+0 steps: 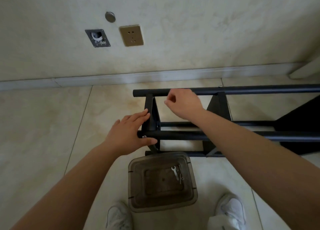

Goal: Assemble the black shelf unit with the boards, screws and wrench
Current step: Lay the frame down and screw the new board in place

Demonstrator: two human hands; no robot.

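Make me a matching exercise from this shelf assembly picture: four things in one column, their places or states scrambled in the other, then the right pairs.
Things
1. small silver wrench
2. left hand
3. right hand
4. gold wall socket

Places or states
A. fingers curled, beside the far black tube
B. on the wall above the skirting
C. lying in the clear plastic tub with loose screws
D. flat, fingers straight, against the end black board

Pairs: 1-C, 2-D, 3-A, 4-B

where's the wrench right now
In the head view, the wrench lies inside the translucent plastic bin, near its right side beside some loose screws, on the floor between the shoes, below the black shelf frame.
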